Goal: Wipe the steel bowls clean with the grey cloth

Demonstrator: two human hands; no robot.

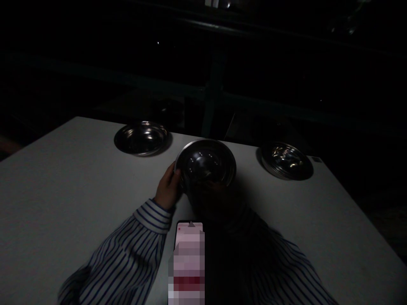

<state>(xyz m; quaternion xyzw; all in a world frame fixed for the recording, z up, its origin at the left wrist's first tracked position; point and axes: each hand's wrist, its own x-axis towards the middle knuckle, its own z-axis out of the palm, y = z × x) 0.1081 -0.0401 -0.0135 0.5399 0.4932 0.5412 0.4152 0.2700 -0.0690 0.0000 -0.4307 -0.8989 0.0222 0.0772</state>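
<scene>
A shiny metal bowl (206, 159) is tilted toward me in the middle, near the far edge of the table. My left hand (168, 186) grips its left rim, thumb on the near side. Deep shadow covers my right hand (219, 197), which reaches over the near part of the same bowl. Its fingers are too dark to make out, and so is anything it may hold. Both sleeves are striped.
On the white table (104, 190), another metal bowl (141, 137) stands at the back left. A stack of metal bowls (286, 163) is at the back right. A lit phone (189, 254), partly pixelated, lies between my forearms. Beyond the table it is dark.
</scene>
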